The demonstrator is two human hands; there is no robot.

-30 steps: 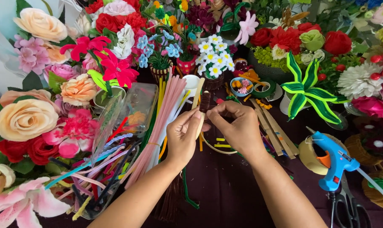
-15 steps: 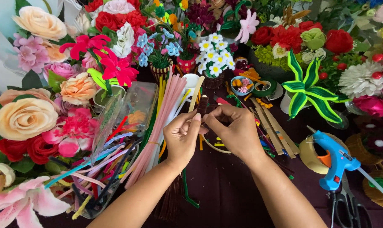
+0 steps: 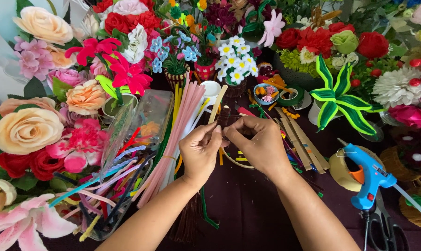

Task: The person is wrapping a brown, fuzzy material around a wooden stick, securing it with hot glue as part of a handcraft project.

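My left hand point(image 3: 199, 153) and my right hand point(image 3: 259, 146) meet over the middle of a dark maroon table point(image 3: 247, 209). Together their fingertips pinch a thin wooden stick point(image 3: 218, 103) that slants up and away, with a dark brown fuzzy pipe cleaner point(image 3: 224, 116) wound around it just above my fingers. A bundle of pink pipe cleaners point(image 3: 175, 135) lies right beside my left hand. Loose dark pipe cleaners trail down under my left forearm.
Handmade flowers crowd the left and back edges. A clear plastic box point(image 3: 141, 130) of mixed pipe cleaners lies at left. A blue glue gun point(image 3: 368, 174), black scissors point(image 3: 382, 227), a tape roll point(image 3: 340, 169), flat wooden sticks point(image 3: 301, 139) and a green striped leaf plant point(image 3: 338, 95) sit at right.
Both hands have stayed in place over the table; the fingers shifted slightly on the stick, and the brown pipe cleaner wrap shows above them now.
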